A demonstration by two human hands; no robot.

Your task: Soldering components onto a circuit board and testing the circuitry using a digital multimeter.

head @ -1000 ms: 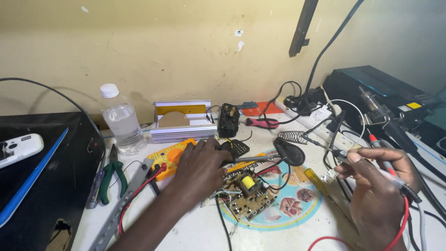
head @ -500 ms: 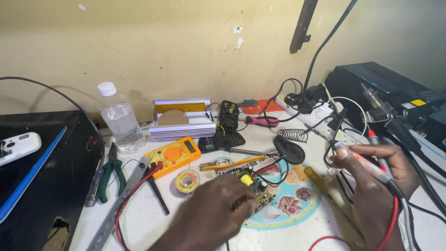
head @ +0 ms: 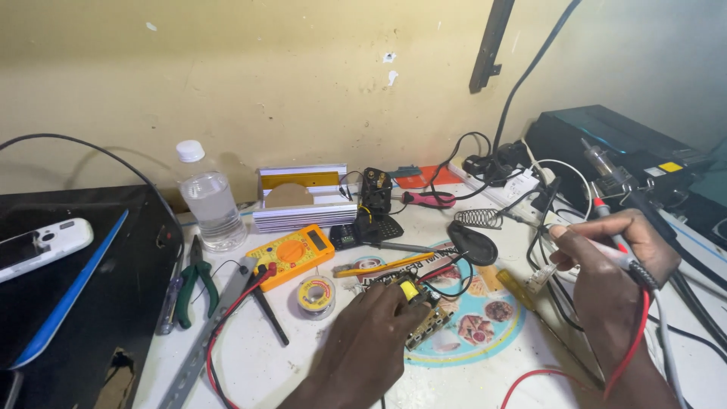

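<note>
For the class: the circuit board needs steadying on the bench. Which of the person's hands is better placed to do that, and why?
The left hand. It already rests on the circuit board, fingers at its yellow component. The right hand is off to the side, raised and occupied holding the red probe.

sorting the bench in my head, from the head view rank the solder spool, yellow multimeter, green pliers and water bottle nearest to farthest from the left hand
From the left hand, on the circuit board:
1. Solder spool, just to its left.
2. Yellow multimeter, behind the spool.
3. Green pliers, farther left by the black case.
4. Water bottle, back left by the wall.
</note>
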